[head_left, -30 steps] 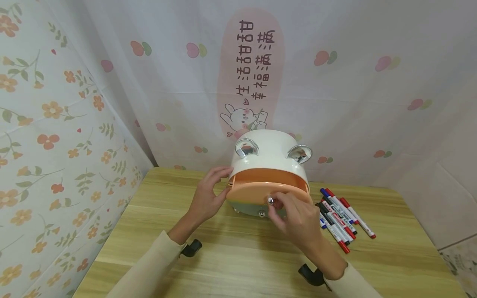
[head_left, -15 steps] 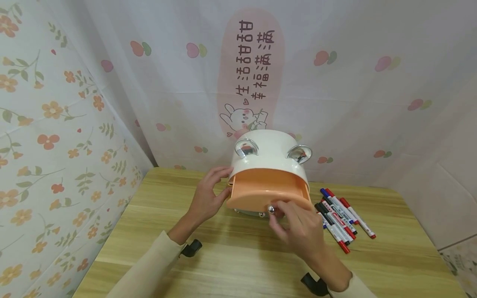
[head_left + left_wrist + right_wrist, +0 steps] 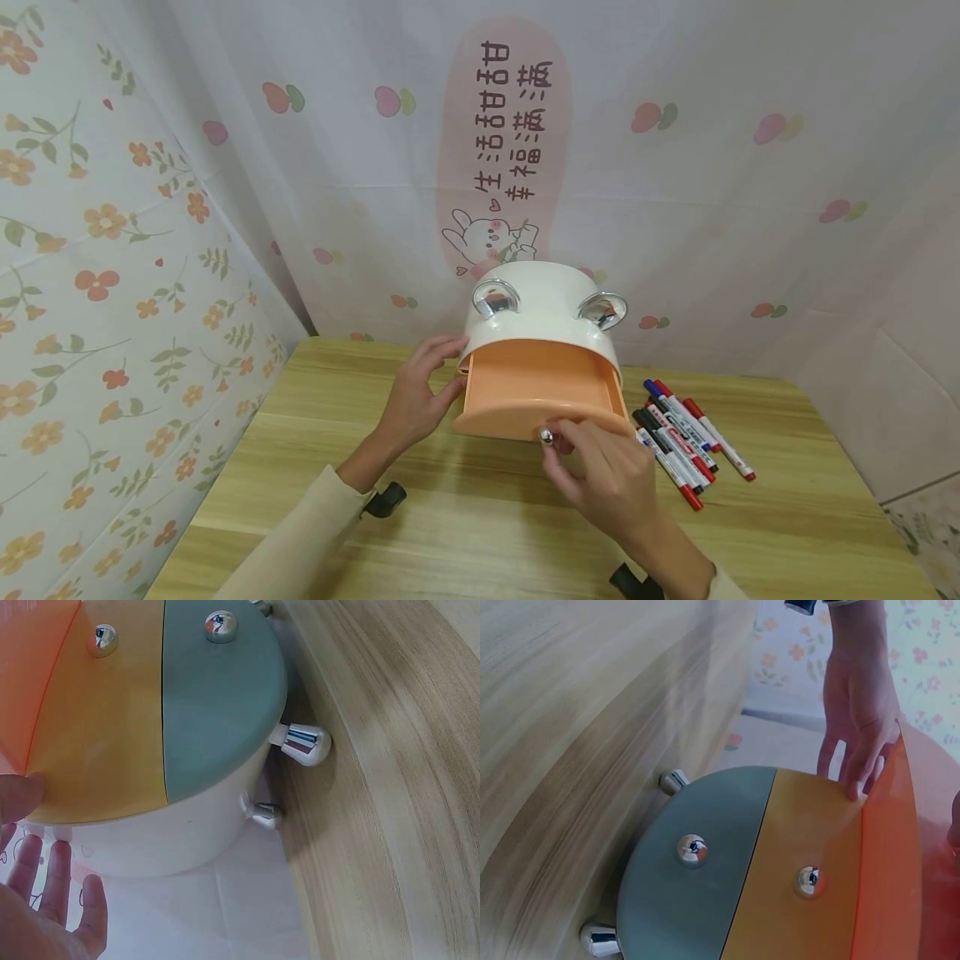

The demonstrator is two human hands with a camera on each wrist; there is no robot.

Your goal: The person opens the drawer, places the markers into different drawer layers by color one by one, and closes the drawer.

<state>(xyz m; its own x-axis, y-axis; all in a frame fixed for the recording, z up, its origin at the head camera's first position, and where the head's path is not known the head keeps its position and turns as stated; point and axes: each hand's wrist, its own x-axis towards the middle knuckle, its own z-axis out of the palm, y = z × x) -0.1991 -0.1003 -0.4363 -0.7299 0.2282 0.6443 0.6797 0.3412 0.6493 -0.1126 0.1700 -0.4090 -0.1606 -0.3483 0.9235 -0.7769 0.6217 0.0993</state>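
Note:
A small white drawer cabinet with silver ear-shaped pieces stands at the back of the table. Its orange top drawer is pulled well out, and no contents show inside. The right hand pinches this drawer's round silver knob between thumb and fingers. Against the cabinet's left side rests the left hand, fingers extended along the wall, thumb at the front edge of the yellow drawer. Below that, the green drawer is closed, as is the yellow one.
Several whiteboard markers with red, blue and black caps lie piled right of the cabinet on the wooden table. Short silver feet lift the cabinet. A patterned curtain hangs right behind it.
The right hand has drawn the orange drawer farther out toward the person, showing more of its inside and covering the lower drawers from above. The left hand has stayed in place.

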